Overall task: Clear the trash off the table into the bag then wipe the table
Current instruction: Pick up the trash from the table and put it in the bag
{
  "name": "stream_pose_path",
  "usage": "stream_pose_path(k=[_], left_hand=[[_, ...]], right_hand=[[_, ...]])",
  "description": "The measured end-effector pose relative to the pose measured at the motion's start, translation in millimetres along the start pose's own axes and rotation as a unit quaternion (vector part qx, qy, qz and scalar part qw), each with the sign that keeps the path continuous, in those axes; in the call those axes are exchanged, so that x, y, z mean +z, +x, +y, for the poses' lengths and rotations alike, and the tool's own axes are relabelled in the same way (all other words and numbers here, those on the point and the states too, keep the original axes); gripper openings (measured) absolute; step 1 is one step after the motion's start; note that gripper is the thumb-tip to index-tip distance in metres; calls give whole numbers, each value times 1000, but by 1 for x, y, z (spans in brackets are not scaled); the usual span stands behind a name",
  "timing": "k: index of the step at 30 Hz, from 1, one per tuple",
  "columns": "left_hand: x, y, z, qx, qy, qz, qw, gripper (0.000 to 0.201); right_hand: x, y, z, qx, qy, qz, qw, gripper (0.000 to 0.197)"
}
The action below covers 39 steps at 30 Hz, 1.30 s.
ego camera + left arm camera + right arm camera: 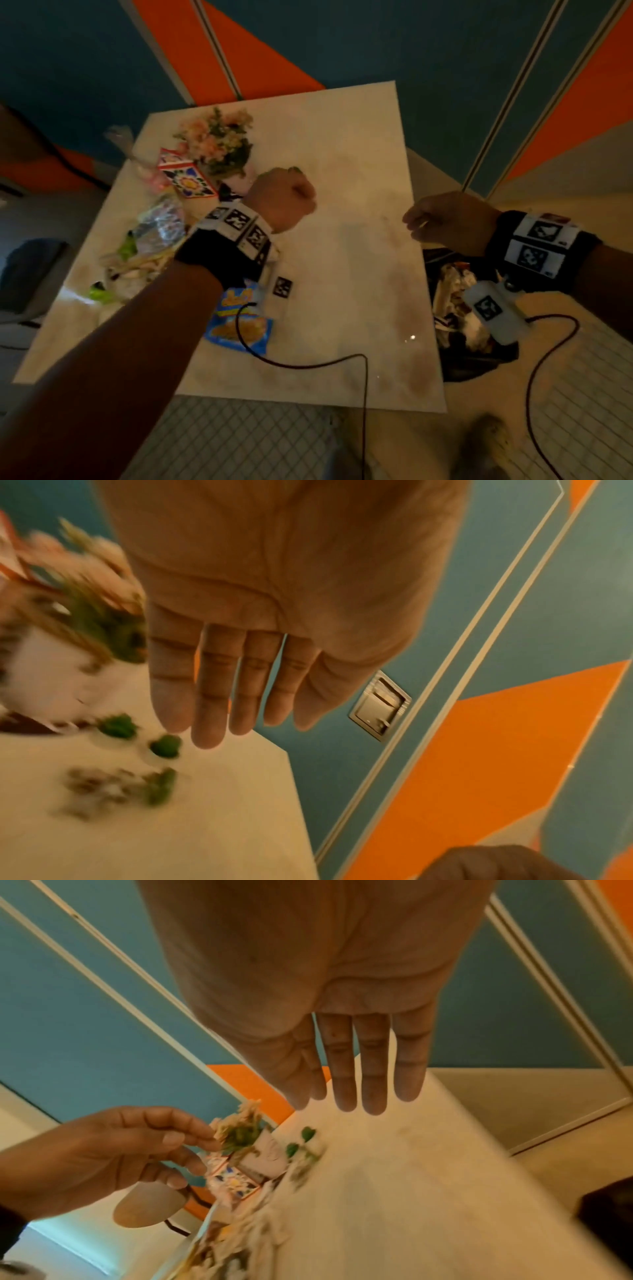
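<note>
The white table (346, 147) carries trash along its left side: a blue snack packet (239, 325), a crumpled clear wrapper (161, 222), a patterned carton (186, 178) and a heap of paper scraps (137, 270). Small green bits (166, 746) lie near the vase. My left hand (284, 198) hovers over the table's middle, fingers (212, 696) straight and holding nothing. My right hand (445, 222) hangs at the table's right edge, above the black trash bag (479, 363), its fingers (373, 1069) also straight and empty. The bag holds crumpled wrappers.
A vase of pink flowers (219, 140) stands at the table's far left by the carton. A teal and orange wall runs behind. On the floor are a dark seat (30, 270) to the left and a shoe (486, 442) near the front. Cables hang from both wrists.
</note>
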<state>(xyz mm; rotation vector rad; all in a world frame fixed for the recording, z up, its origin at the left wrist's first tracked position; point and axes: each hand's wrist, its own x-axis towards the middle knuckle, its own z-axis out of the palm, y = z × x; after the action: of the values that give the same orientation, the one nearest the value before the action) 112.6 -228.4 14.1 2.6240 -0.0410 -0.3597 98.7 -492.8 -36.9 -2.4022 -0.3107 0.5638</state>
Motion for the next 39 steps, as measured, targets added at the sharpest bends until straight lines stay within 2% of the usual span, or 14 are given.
stream_pose_path(k=[4, 7, 11, 14, 18, 22, 27, 29, 34, 36, 37, 39], left_hand=[[-41, -16, -57, -32, 36, 29, 998, 23], [-56, -25, -93, -47, 81, 42, 995, 26], [-56, -33, -133, -85, 88, -16, 992, 22], [-44, -39, -155, -103, 101, -87, 986, 20], [-22, -50, -179, -127, 123, -166, 970, 21], [-10, -58, -204, -121, 152, -116, 974, 27], [-3, -65, -224, -116, 120, -26, 986, 30], [-3, -63, -225, -103, 98, 14, 990, 29], [-10, -56, -229, -91, 67, 75, 991, 32], [-12, -51, -232, -86, 51, 95, 990, 29], [-13, -48, -233, -86, 47, 97, 990, 28], [-14, -43, -234, -79, 50, 86, 992, 24]], right_hand=[[30, 14, -50, -23, -12, 2, 1000, 24], [53, 24, -82, -22, -14, -27, 999, 26], [75, 40, -110, -17, -18, -65, 998, 31], [99, 57, -124, 7, -22, -93, 995, 35], [137, 75, -139, 35, -10, -118, 992, 57], [170, 90, -154, 46, -42, -141, 988, 86], [199, 109, -169, 83, -72, -133, 985, 103], [207, 113, -171, 98, -98, -111, 984, 93], [213, 118, -170, 114, -99, -91, 984, 37], [214, 118, -171, 121, -101, -95, 983, 27], [215, 118, -172, 124, -91, -92, 984, 27], [216, 120, -172, 132, -69, -88, 985, 13]])
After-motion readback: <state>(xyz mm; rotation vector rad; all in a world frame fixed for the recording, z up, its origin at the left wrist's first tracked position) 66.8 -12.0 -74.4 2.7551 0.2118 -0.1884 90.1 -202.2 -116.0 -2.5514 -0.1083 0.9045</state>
